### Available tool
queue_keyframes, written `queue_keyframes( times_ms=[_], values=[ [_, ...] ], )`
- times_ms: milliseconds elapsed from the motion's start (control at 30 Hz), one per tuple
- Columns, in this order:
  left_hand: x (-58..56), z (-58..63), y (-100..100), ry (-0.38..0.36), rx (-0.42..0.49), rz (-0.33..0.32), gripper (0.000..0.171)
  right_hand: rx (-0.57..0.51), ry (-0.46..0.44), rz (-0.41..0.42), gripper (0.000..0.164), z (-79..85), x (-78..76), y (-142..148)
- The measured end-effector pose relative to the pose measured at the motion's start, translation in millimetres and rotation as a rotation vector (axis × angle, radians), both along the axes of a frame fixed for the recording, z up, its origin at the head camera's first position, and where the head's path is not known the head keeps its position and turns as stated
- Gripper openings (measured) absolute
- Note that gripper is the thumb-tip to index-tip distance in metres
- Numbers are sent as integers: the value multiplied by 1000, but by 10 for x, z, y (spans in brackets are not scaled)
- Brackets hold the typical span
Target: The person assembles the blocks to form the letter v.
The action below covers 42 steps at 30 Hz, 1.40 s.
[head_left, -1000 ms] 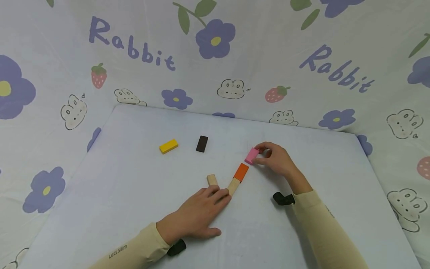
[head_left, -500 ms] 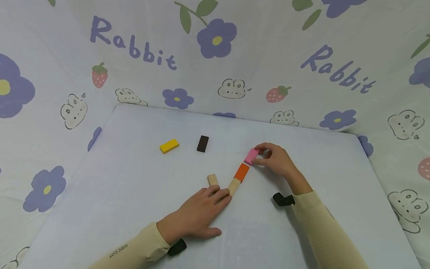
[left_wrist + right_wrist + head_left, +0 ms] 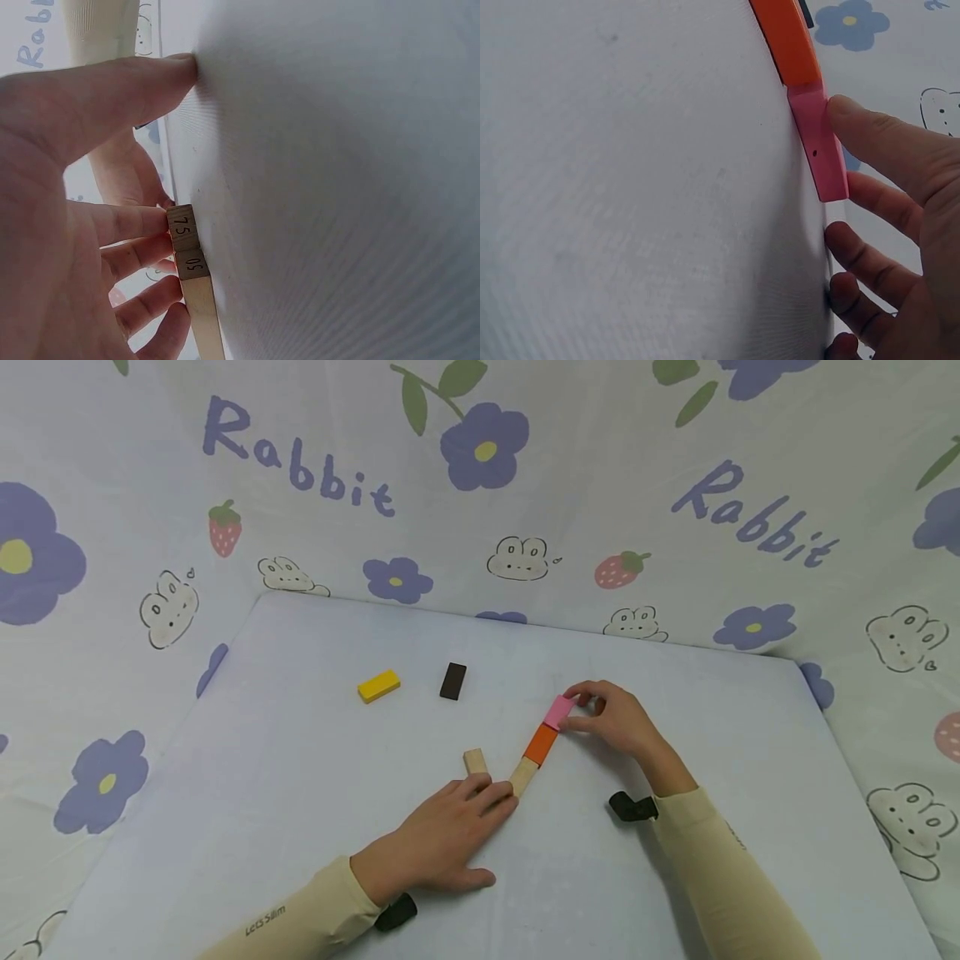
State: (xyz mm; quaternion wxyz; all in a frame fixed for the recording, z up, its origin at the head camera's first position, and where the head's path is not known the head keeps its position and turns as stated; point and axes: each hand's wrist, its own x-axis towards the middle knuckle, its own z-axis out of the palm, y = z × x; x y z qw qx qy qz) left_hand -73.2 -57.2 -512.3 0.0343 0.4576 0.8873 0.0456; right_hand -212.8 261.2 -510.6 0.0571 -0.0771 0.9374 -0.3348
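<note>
The pink block [image 3: 557, 712] lies just left of the right hand [image 3: 613, 718], the nearer hand, toward the far edge of the worktop [image 3: 247, 760]; its long axis slants away to the right, in line with the orange block [image 3: 541, 745], ends touching; the right thumb and index finger pinch it. The left hand [image 3: 442, 835] has its fingers extended, slightly apart, touching the wooden blocks [image 3: 524, 776]; counted, one pink, one orange, one yellow block [image 3: 378, 686], one black block [image 3: 453, 681], two wooden showing from the head; whether the palm hides more, I cannot tell.
</note>
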Motion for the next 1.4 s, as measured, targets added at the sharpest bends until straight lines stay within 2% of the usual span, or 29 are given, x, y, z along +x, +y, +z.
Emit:
queue_keyframes(
  times_ms=[1400],
  values=[
    [9,20,24,10,-26,3,90,33,49,74,50,-4,3,2]
  ],
)
